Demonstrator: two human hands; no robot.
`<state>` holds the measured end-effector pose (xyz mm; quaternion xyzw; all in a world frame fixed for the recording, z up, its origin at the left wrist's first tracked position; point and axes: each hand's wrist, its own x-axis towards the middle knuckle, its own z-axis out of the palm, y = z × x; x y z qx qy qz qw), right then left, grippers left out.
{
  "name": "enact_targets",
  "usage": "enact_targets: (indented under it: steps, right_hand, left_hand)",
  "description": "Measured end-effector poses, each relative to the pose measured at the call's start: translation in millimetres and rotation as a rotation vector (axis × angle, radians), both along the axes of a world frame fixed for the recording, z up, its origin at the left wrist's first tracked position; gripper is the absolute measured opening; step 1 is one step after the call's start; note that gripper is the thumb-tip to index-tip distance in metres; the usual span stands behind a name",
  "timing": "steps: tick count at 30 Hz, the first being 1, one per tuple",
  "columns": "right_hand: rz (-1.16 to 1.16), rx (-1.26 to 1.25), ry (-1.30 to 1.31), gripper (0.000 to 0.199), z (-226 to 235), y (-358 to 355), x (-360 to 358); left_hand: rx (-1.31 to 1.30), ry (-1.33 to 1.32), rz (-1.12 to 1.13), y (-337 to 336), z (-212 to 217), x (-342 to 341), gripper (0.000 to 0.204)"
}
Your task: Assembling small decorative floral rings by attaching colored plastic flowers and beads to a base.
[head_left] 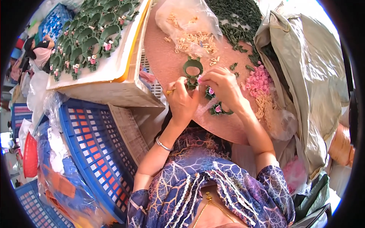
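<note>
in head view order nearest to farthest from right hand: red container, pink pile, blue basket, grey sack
1. Pink pile, just right of the right hand.
2. Grey sack, farther right.
3. Blue basket, to the left.
4. Red container, far left.

On my feed, the green ring piece (192,78) in the grip of the left hand (181,100) looks like smooth plastic, semi-matt; pink bit (200,79) pinched by the right hand (224,86), plastic-looking too. Tabletop (163,57) under both grips: hard, smooth-ish, low sheen. Just beyond the grip, I get a clear bag (182,15): thin plastic film, wrinkled, glossy. R of grip, big grey-green sack (308,57): creased plastic sheet, v. shiny. L of grip, blue basket (81,103): moulded plastic, slight gloss. Behind L grip, bangle (163,145): polished metal; further back, patterned top (167,193): soft cloth.
</note>
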<state>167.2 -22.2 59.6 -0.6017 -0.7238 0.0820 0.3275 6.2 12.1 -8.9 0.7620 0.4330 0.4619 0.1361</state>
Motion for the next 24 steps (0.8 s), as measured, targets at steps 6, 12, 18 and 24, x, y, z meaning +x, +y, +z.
enact_targets:
  steps: [6, 12, 18, 24]
  right_hand:
    - [0.112, -0.026, -0.233, 0.021, -4.6, 12.7, -13.9]
    - [0.028, 0.015, -0.205, 0.024, 10.2, 2.1, -7.2]
    - [0.069, 0.064, -0.19, 0.023, 11.1, -1.0, -9.4]
    - [0.027, 0.136, -0.22, 0.023, 14.3, -1.2, -8.6]
  left_hand:
    - [0.061, -0.075, -0.045, -0.6, -0.9, -0.9, 0.048]
    - [0.158, -0.08, -0.016, -0.4, -6.2, -3.5, 0.049]
    - [0.24, -0.166, -0.068, -1.6, -10.5, -3.4, 0.049]
    - [0.198, -0.175, -0.06, -2.5, -8.3, -1.9, 0.048]
